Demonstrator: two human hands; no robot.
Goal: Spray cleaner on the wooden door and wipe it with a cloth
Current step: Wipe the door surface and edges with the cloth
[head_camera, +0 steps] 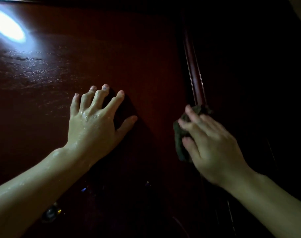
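Wet streaks glisten on the wooden door (112,54) up and left of the left hand (93,124), whose grip is spread, fingertips braced on the panel. Right of it, the blurred right hand (211,141) presses a dark cloth (179,143) against the door near the raised moulding (194,73); that grip looks bunched around it. Overlapping strokes towards the streaks would probably clear them best.

Probably a home: dim, wet wooden door (112,57).

One head-worn camera looks forward and slightly down, very near the dark wooden door (129,57), which fills nearly the whole view.
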